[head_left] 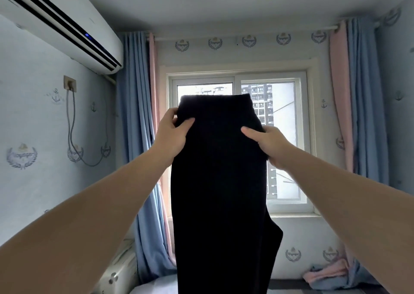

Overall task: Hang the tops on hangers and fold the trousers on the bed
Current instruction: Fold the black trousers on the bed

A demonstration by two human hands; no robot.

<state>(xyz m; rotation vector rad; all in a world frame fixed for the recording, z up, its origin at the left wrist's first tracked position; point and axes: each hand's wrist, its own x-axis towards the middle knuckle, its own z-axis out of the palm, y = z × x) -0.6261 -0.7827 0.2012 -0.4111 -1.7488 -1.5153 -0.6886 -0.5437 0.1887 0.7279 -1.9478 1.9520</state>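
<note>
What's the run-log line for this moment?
trousers: dark, held up, hanging before window | left hand: grips left side near waistband | right hand: grips right side | fold: not yet done

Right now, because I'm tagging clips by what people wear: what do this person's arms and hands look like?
Both are bare. The left forearm and right forearm show no sleeve up to the picture's edge. The left hand and right hand wear no glove, ring, watch or bracelet that shows.
</note>
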